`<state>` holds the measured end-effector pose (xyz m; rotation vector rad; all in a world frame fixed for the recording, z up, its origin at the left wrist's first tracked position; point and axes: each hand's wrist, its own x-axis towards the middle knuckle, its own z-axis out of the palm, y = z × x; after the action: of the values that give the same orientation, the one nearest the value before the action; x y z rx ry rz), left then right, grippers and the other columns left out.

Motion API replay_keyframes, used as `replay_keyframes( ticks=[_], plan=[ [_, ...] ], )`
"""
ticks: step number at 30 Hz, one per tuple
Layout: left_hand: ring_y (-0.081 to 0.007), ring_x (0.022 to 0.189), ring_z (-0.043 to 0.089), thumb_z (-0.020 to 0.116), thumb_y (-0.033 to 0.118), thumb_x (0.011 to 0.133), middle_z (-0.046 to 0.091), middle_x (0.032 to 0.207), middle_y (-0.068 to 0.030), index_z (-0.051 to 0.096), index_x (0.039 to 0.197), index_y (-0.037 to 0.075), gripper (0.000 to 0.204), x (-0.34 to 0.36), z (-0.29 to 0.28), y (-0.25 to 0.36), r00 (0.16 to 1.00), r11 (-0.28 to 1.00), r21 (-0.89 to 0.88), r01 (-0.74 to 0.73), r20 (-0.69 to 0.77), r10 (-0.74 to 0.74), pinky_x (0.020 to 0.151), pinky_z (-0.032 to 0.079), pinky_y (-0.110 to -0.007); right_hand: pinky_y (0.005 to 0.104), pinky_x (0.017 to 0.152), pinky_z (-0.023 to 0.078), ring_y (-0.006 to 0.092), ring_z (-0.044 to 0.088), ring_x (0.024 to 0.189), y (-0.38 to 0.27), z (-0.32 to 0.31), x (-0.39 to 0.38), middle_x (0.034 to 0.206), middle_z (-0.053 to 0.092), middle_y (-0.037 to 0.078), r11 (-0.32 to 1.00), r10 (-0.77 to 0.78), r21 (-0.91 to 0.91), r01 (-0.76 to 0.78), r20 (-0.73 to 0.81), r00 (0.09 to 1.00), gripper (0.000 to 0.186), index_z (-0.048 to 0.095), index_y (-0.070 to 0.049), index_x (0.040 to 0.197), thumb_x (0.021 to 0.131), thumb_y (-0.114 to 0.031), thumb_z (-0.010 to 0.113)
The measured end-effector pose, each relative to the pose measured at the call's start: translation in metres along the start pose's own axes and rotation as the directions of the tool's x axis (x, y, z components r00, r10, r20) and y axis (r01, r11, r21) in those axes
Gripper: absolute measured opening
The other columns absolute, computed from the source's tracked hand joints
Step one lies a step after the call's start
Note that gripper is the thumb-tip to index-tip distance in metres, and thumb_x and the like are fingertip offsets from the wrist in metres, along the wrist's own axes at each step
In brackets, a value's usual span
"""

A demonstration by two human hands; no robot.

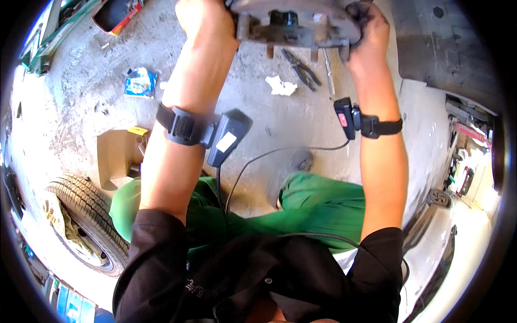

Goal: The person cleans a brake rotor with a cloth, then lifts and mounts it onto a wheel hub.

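Note:
At the top edge, I hold up a heavy, rounded grey metal brake part (299, 35) between both hands. It has short brown studs on its lower side; its upper part is cut off by the picture's edge, so its exact kind is unclear. My left hand (202, 16) grips its left end, with the fingers mostly hidden. My right hand (371, 35) is closed around the right end, its fingers darkened with grime. Beneath the part, black-handled pliers (302, 70) and a thin metal rod-like tool (328, 72) lie on the concrete floor (258, 116).
A crumpled white tissue (280, 85) and a blue packet (141, 83) lie on the floor. An open cardboard box (116, 159) and a tyre (86, 207) stand at left. Dark vehicle bodywork (458, 48) borders the upper right. Cables run from my wrist devices across my lap.

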<state>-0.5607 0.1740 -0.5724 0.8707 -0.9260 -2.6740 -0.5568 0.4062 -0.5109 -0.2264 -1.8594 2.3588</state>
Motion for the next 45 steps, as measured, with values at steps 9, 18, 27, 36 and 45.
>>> replay_keyframes(
  ticks=[9, 18, 27, 36, 45],
  plan=[
    [-0.0322, 0.099, 0.062, 0.042, 0.027, 0.095, 0.064, 0.110, -0.0173, 0.057, 0.117, -0.001, 0.039, 0.035, -0.004, 0.023, 0.945, 0.959, 0.147, -0.244, 0.257, 0.201, 0.090, 0.049, -0.046, 0.0305, 0.066, 0.047, 0.0151, 0.056, 0.082, -0.021, 0.005, 0.009, 0.089, 0.063, 0.006, 0.930, -0.025, -0.356, 0.088, 0.179, 0.984, 0.036, 0.066, -0.004, 0.090, 0.090, -0.039, 0.060],
    [-0.0311, 0.107, 0.060, 0.041, 0.028, 0.096, 0.062, 0.117, -0.0169, 0.055, 0.120, 0.000, 0.039, -0.022, 0.005, 0.014, 0.934, 0.842, 0.445, -0.305, 0.314, 0.172, 0.093, 0.049, -0.045, 0.0299, 0.055, 0.046, 0.0147, 0.056, 0.060, -0.084, -0.285, -0.083, 0.074, 0.063, 0.006, 0.852, -0.042, -0.519, -0.069, -0.198, 0.979, 0.009, 0.062, -0.003, 0.088, 0.083, -0.005, 0.056],
    [-0.0299, 0.106, 0.059, 0.041, 0.028, 0.096, 0.061, 0.115, -0.0159, 0.055, 0.119, 0.001, 0.038, 0.012, -0.024, 0.014, 0.897, 0.627, 0.674, -0.391, 0.431, 0.095, 0.092, 0.049, -0.044, 0.0336, 0.042, 0.035, 0.0167, 0.047, 0.044, 0.070, -0.600, -0.396, 0.054, 0.053, 0.005, 0.667, -0.026, -0.037, -0.744, -0.999, 0.027, 0.034, 0.059, -0.009, 0.062, 0.083, -0.036, 0.061],
    [-0.0287, 0.104, 0.059, 0.041, 0.028, 0.096, 0.061, 0.114, -0.0150, 0.055, 0.118, 0.002, 0.037, 0.040, -0.031, 0.048, 0.888, 0.424, 0.797, -0.431, 0.459, 0.039, 0.090, 0.049, -0.042, 0.0391, 0.101, 0.043, 0.0383, 0.053, 0.118, 0.118, -0.613, -0.419, 0.123, 0.056, 0.028, 0.065, -0.162, -0.158, -0.985, -0.976, 0.146, 0.085, 0.045, 0.006, 0.128, 0.065, -0.042, 0.076],
    [-0.0276, 0.102, 0.058, 0.041, 0.028, 0.096, 0.060, 0.112, -0.0140, 0.055, 0.117, 0.003, 0.036, 0.060, -0.046, 0.086, 0.888, 0.390, 0.820, -0.420, 0.460, -0.013, 0.089, 0.049, -0.040, 0.0406, 0.099, 0.044, 0.0328, 0.056, 0.117, 0.124, -0.718, -0.407, 0.125, 0.059, 0.019, -0.310, 0.114, -0.197, -0.930, -0.979, 0.170, 0.097, 0.038, -0.003, 0.137, 0.062, -0.051, 0.077]
  ],
)
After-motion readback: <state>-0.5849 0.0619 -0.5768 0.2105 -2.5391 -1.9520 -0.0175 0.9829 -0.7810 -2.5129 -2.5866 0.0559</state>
